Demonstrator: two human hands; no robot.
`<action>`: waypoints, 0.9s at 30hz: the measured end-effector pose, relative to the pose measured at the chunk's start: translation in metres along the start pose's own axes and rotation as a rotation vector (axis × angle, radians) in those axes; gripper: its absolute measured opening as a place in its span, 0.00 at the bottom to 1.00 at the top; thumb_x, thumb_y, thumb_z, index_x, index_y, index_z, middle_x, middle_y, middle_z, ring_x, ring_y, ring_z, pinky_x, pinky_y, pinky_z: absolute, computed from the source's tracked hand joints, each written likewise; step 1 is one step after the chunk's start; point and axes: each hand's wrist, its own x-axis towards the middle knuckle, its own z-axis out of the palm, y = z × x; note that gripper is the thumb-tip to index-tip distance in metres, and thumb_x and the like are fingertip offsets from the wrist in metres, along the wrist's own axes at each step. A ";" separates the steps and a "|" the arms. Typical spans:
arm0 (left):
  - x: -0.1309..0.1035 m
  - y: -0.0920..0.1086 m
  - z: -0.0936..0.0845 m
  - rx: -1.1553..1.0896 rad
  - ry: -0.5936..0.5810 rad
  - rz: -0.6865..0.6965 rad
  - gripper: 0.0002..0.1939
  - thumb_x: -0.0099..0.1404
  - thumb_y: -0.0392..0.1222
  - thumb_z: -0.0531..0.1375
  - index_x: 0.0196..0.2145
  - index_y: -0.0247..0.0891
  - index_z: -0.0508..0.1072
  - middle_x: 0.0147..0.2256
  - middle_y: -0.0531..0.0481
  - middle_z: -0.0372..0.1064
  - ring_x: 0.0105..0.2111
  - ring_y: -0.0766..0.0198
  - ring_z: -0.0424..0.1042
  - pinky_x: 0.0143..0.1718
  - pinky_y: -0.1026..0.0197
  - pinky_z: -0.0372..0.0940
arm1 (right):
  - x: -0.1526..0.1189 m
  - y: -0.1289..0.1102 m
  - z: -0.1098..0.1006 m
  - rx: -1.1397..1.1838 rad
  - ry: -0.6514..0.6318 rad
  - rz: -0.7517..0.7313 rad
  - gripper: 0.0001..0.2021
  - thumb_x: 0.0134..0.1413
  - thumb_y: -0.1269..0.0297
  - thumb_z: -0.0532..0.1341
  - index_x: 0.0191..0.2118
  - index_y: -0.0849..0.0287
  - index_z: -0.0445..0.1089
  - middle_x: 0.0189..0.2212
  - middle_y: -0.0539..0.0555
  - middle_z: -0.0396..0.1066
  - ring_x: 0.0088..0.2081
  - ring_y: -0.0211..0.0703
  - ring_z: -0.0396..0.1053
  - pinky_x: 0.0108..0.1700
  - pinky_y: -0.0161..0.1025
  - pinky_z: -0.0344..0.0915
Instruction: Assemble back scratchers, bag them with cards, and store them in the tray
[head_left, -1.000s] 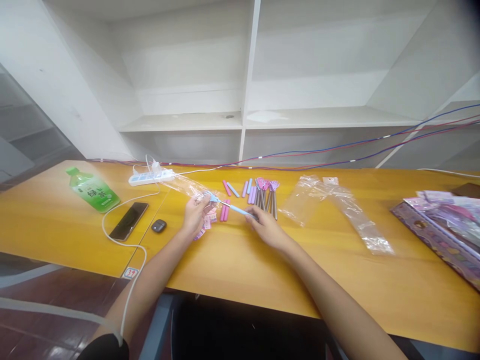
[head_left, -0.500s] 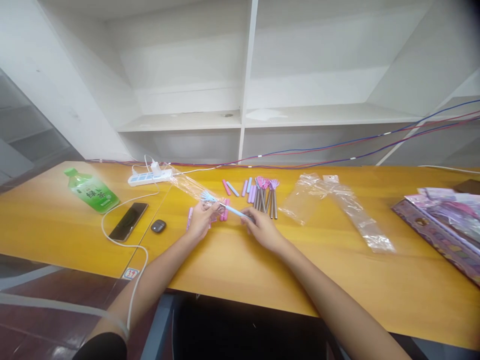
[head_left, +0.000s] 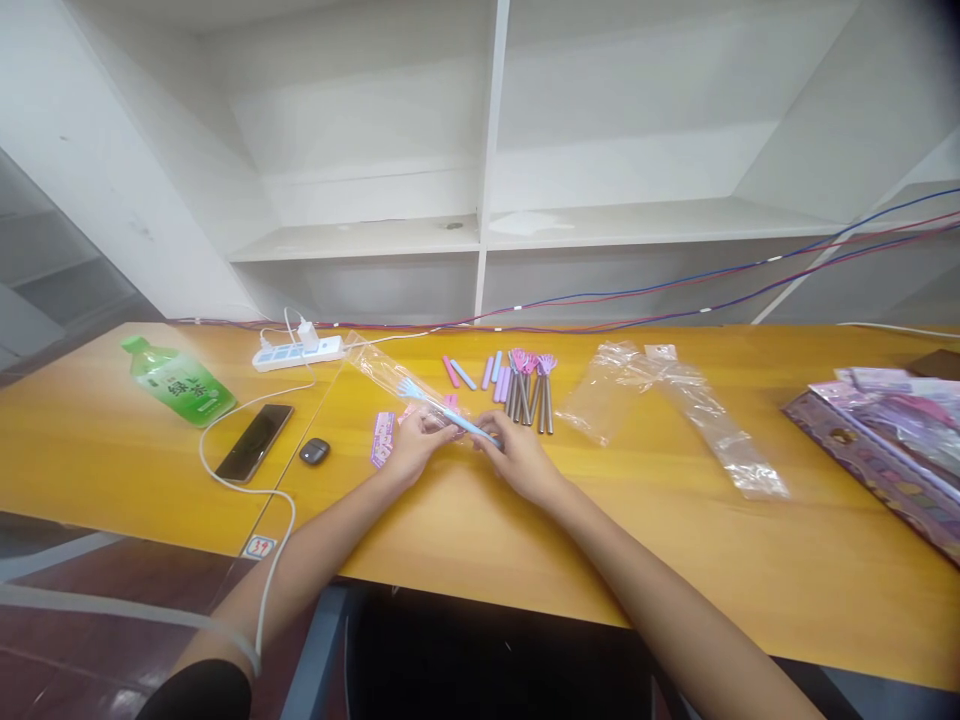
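Observation:
A light-blue back scratcher (head_left: 465, 424) with a claw-shaped head lies slantwise between my hands. Its head and upper part are inside a long clear plastic bag (head_left: 379, 362) stretching to the upper left. My left hand (head_left: 420, 445) pinches the bag near its mouth, around the scratcher's shaft. At the lower end, my right hand (head_left: 517, 455) grips the blue handle. Several back scratchers with pink and purple heads and metal rods (head_left: 531, 392) lie just beyond my right hand. Pink, blue and purple handle sleeves (head_left: 465, 375) are scattered beside them. Printed cards (head_left: 382, 438) lie by my left hand.
Clear plastic bags (head_left: 720, 440) lie to the right, near a purple printed box (head_left: 870, 470) with packets. On the left are a green bottle (head_left: 184, 380), a phone (head_left: 255, 443), a black earbud case (head_left: 314, 452), a power strip (head_left: 300, 352) and a white cable (head_left: 247, 490).
The blue back scratcher's head has moved up and left, deeper into the plastic bag. My left hand has slid down the shaft, closer to my right hand.

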 end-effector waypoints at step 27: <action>-0.002 -0.003 0.004 0.101 -0.056 -0.010 0.26 0.48 0.43 0.79 0.40 0.37 0.73 0.39 0.43 0.81 0.37 0.56 0.81 0.45 0.55 0.73 | 0.001 0.005 -0.006 -0.197 0.045 -0.342 0.09 0.71 0.58 0.58 0.47 0.52 0.73 0.43 0.57 0.75 0.36 0.45 0.73 0.42 0.44 0.71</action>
